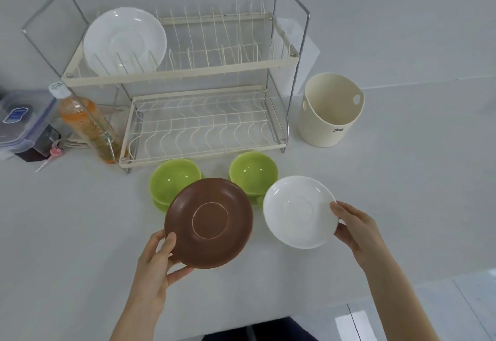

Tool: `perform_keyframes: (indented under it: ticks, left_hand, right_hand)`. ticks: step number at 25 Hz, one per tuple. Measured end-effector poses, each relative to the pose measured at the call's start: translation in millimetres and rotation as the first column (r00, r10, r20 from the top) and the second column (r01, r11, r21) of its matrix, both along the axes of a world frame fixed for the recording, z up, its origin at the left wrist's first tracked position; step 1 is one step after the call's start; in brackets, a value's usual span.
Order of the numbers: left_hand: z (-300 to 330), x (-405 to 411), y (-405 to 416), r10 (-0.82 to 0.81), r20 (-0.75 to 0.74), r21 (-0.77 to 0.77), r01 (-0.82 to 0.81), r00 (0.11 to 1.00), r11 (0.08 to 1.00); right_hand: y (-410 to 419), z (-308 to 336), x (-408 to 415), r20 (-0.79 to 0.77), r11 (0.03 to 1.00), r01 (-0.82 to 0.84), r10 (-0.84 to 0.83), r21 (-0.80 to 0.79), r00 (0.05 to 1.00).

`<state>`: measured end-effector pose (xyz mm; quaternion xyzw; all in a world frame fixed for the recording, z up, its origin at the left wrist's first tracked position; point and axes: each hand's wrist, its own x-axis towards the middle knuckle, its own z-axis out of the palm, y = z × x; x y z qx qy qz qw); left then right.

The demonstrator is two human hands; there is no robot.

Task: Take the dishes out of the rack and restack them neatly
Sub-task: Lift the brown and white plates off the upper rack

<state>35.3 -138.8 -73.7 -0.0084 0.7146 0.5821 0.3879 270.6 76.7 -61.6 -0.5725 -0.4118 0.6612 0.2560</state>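
Note:
My left hand [157, 263] grips the near rim of a brown plate [209, 222], held above the table. My right hand [354, 226] holds a white plate [299, 212] by its right edge, beside the brown one. Behind them two green bowls [173, 177] [253, 170] sit on the table, each on another green dish partly hidden by the plates. The two-tier wire dish rack [185, 72] stands at the back. One white plate [124, 39] leans upright in the left end of its upper tier. The lower tier holds nothing.
A cream utensil holder [331, 111] stands right of the rack. Left of the rack are an orange drink bottle [86, 123], a clear lidded container [21, 123] and a dark box. The table's near edge runs at the lower right.

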Motion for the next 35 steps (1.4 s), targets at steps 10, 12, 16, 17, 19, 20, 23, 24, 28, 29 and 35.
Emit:
perform_keyframes:
  ticks: [10,12,16,17,19,20,23,24,28,29,35]
  left_hand:
    - [-37,30,-7,0.062,0.063,-0.148,-0.052,0.996,0.988]
    - [-39,29,-5,0.067,0.083,-0.151,-0.054,0.994,0.987]
    - [-41,28,0,0.020,-0.016,-0.168,-0.022,1.000,0.985]
    - [-42,28,1,-0.008,-0.081,-0.194,-0.008,0.997,0.981]
    - [-42,27,4,-0.072,-0.201,-0.263,0.017,0.977,0.965]
    - [-41,26,5,-0.105,-0.246,-0.294,0.029,0.963,0.955]
    - [-38,24,10,-0.198,-0.334,-0.378,0.061,0.922,0.924]
    - [-37,23,11,-0.242,-0.362,-0.418,0.075,0.900,0.905]
    - [-34,24,13,-0.322,-0.397,-0.475,0.108,0.860,0.873]
    - [-34,24,14,-0.338,-0.399,-0.486,0.116,0.852,0.866]
    - [-29,22,20,-0.498,-0.492,-0.594,0.142,0.714,0.792]
  right_hand:
    - [-10,-34,4,0.071,0.996,0.034,-0.027,-0.088,0.997]
    - [-9,-36,3,0.082,0.995,0.043,-0.036,-0.089,0.996]
    - [-9,-40,1,0.097,0.995,0.042,-0.033,-0.087,0.995]
    - [-10,-42,0,0.107,0.996,0.037,-0.028,-0.087,0.994]
    - [-11,-44,-2,0.144,0.997,0.026,-0.016,-0.073,0.989]
    - [-12,-46,-2,0.173,0.998,0.017,-0.007,-0.057,0.985]
    - [-12,-48,-3,0.269,0.999,-0.048,0.045,0.004,0.962]
    - [-11,-47,-3,0.297,0.997,-0.078,0.068,0.020,0.952]
    - [-10,-42,-3,0.454,0.965,-0.235,0.160,0.114,0.877]
    - [-10,-39,-2,0.493,0.953,-0.268,0.168,0.138,0.853]
    - [-5,-21,-6,0.634,0.838,-0.490,0.248,0.238,0.732]
